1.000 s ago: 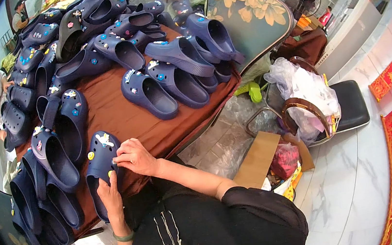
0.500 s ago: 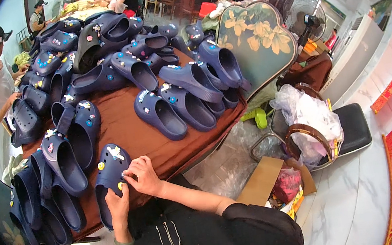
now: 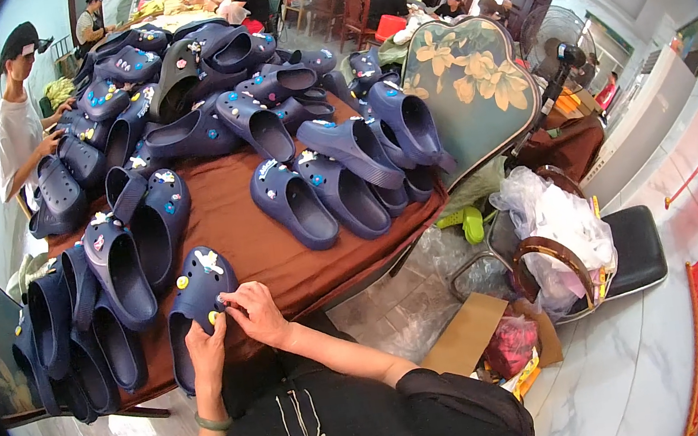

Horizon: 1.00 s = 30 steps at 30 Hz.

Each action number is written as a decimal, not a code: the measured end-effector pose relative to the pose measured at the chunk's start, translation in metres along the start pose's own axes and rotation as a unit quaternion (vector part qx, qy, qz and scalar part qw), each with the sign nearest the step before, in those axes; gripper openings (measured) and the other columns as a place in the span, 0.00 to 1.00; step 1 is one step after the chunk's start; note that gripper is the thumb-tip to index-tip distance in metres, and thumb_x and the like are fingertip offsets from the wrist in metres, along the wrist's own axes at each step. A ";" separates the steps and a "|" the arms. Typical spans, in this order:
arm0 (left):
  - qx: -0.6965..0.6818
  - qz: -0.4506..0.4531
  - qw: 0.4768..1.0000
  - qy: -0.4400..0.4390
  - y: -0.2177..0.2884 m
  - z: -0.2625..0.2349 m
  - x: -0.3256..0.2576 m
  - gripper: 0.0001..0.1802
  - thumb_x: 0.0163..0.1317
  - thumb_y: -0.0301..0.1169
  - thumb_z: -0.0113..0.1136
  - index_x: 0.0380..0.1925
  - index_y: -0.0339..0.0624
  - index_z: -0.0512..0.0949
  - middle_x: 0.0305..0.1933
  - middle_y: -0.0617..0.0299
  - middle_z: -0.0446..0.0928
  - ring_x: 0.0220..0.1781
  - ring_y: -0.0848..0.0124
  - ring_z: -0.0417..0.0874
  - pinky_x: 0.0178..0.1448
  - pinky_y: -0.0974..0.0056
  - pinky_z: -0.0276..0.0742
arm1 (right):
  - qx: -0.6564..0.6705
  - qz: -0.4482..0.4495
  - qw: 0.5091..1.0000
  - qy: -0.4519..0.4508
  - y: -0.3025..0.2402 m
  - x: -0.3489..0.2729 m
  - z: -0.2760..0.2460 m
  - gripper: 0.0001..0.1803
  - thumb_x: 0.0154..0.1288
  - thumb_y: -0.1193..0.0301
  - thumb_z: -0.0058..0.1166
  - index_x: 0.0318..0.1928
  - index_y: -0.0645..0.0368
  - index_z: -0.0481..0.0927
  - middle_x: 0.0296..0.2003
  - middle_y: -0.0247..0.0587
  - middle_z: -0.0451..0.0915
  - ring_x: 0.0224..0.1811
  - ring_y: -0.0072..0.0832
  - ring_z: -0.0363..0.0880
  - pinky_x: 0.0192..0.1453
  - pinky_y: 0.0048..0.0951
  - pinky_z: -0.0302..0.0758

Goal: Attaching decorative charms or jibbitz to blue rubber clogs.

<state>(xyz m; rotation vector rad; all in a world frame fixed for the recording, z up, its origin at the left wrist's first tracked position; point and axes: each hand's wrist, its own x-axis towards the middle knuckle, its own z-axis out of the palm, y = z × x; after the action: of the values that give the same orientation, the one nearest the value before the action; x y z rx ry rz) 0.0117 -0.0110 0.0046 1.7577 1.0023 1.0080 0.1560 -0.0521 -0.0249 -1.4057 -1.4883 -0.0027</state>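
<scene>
While a navy clog (image 3: 197, 311) lies at the surface's (image 3: 257, 247) near edge, its heel is gripped by the left hand (image 3: 206, 351); a charm is pinched by the right hand (image 3: 256, 315).

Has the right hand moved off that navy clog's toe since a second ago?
No. The right hand stays on the toe of the navy clog at the brown tablecloth edge; the apparent shift comes from the head camera.

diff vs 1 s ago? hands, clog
The right hand slid from the clog's side onto its toe, fingertips now at a small charm by the left hand. Left hand still grips the navy clog from below. Clog stays on the brown tablecloth.
</scene>
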 end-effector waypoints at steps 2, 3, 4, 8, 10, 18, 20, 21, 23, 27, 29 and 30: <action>-0.012 0.002 1.000 0.007 -0.001 0.001 -0.002 0.12 0.60 0.29 0.61 0.39 0.29 0.76 0.32 0.59 0.81 0.34 0.74 0.78 0.39 0.67 0.74 | -0.026 -0.039 0.999 0.003 0.001 0.001 -0.001 0.17 0.56 0.76 0.57 0.48 0.57 0.77 0.37 0.40 0.74 0.47 0.39 0.70 0.56 0.42 0.63; -0.013 -0.001 1.000 0.009 -0.003 0.000 -0.002 0.12 0.60 0.29 0.61 0.39 0.29 0.76 0.32 0.59 0.81 0.34 0.74 0.78 0.39 0.67 0.74 | -0.026 -0.038 0.999 0.000 0.000 0.002 -0.003 0.17 0.56 0.76 0.57 0.48 0.57 0.77 0.37 0.40 0.74 0.47 0.39 0.70 0.56 0.42 0.63; -0.002 0.003 1.000 0.005 -0.007 -0.001 -0.001 0.13 0.60 0.29 0.61 0.39 0.30 0.76 0.32 0.58 0.81 0.33 0.74 0.78 0.39 0.67 0.74 | -0.042 -0.046 0.998 -0.009 -0.001 0.003 -0.004 0.17 0.56 0.76 0.57 0.49 0.57 0.78 0.37 0.39 0.74 0.47 0.38 0.70 0.56 0.41 0.63; 0.014 -0.002 1.000 -0.003 -0.009 -0.005 0.002 0.13 0.59 0.29 0.62 0.39 0.29 0.76 0.31 0.55 0.81 0.32 0.71 0.80 0.39 0.65 0.75 | -0.093 -0.075 0.992 -0.033 -0.008 0.007 -0.006 0.18 0.56 0.77 0.55 0.49 0.60 0.78 0.37 0.40 0.75 0.48 0.37 0.71 0.58 0.42 0.62; 0.048 0.005 0.999 -0.007 -0.021 -0.005 0.001 0.13 0.59 0.29 0.62 0.39 0.29 0.76 0.31 0.54 0.81 0.32 0.70 0.80 0.39 0.65 0.75 | -0.106 -0.090 0.989 -0.047 -0.013 0.013 -0.011 0.18 0.55 0.77 0.54 0.49 0.61 0.78 0.37 0.40 0.75 0.48 0.37 0.71 0.58 0.42 0.61; 0.056 0.025 0.998 0.004 -0.012 -0.001 0.001 0.14 0.59 0.31 0.62 0.37 0.28 0.76 0.32 0.49 0.82 0.32 0.66 0.82 0.38 0.61 0.76 | -0.220 -0.147 0.958 -0.112 -0.024 0.022 -0.009 0.19 0.55 0.74 0.48 0.48 0.70 0.76 0.39 0.47 0.75 0.50 0.40 0.71 0.62 0.46 0.62; 0.013 0.005 1.000 0.019 -0.005 0.002 -0.003 0.14 0.60 0.31 0.62 0.36 0.27 0.75 0.31 0.49 0.81 0.32 0.67 0.82 0.37 0.61 0.76 | -0.222 -0.143 0.959 -0.102 -0.025 0.018 -0.008 0.21 0.55 0.74 0.48 0.48 0.73 0.75 0.40 0.51 0.75 0.50 0.41 0.72 0.61 0.45 0.65; 0.001 -0.020 1.000 0.010 -0.005 0.001 -0.004 0.13 0.60 0.29 0.61 0.38 0.28 0.76 0.33 0.54 0.81 0.34 0.70 0.81 0.40 0.64 0.75 | -0.168 -0.120 0.973 -0.104 -0.021 0.016 -0.010 0.20 0.58 0.74 0.49 0.51 0.72 0.74 0.42 0.51 0.74 0.50 0.42 0.71 0.60 0.41 0.67; -0.050 -0.011 0.999 0.015 -0.004 0.000 -0.006 0.12 0.61 0.28 0.61 0.39 0.29 0.76 0.35 0.57 0.81 0.36 0.72 0.79 0.41 0.66 0.74 | -0.086 -0.057 0.991 -0.088 -0.017 0.011 -0.016 0.20 0.59 0.74 0.50 0.52 0.70 0.74 0.43 0.51 0.74 0.51 0.43 0.71 0.60 0.41 0.67; -0.209 -0.009 0.976 0.055 0.016 -0.003 -0.006 0.11 0.64 0.28 0.59 0.44 0.34 0.77 0.40 0.66 0.78 0.39 0.78 0.77 0.44 0.71 0.73 | 0.010 0.046 0.998 -0.044 -0.015 0.004 -0.031 0.22 0.64 0.71 0.54 0.56 0.66 0.71 0.50 0.52 0.72 0.55 0.45 0.70 0.61 0.38 0.67; -0.280 -0.023 0.955 0.095 0.032 0.003 -0.003 0.13 0.65 0.31 0.58 0.46 0.36 0.77 0.41 0.66 0.78 0.39 0.79 0.77 0.42 0.73 0.73 | 0.091 0.100 0.987 -0.088 -0.011 0.000 -0.040 0.33 0.62 0.64 0.59 0.63 0.69 0.64 0.58 0.56 0.67 0.63 0.47 0.64 0.66 0.37 0.63; -0.273 -0.028 0.956 0.099 0.043 0.006 -0.001 0.13 0.65 0.31 0.58 0.46 0.36 0.77 0.41 0.66 0.78 0.39 0.79 0.77 0.42 0.73 0.73 | 0.099 0.104 0.985 -0.092 -0.012 -0.001 -0.043 0.33 0.62 0.64 0.59 0.63 0.69 0.64 0.58 0.56 0.67 0.63 0.47 0.64 0.66 0.37 0.63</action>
<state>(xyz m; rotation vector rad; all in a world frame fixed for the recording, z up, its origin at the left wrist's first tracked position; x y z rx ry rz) 0.0261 -0.0276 0.0426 1.1842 0.7869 1.2973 0.1748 -0.0828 0.0015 -1.4212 -1.4392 0.4039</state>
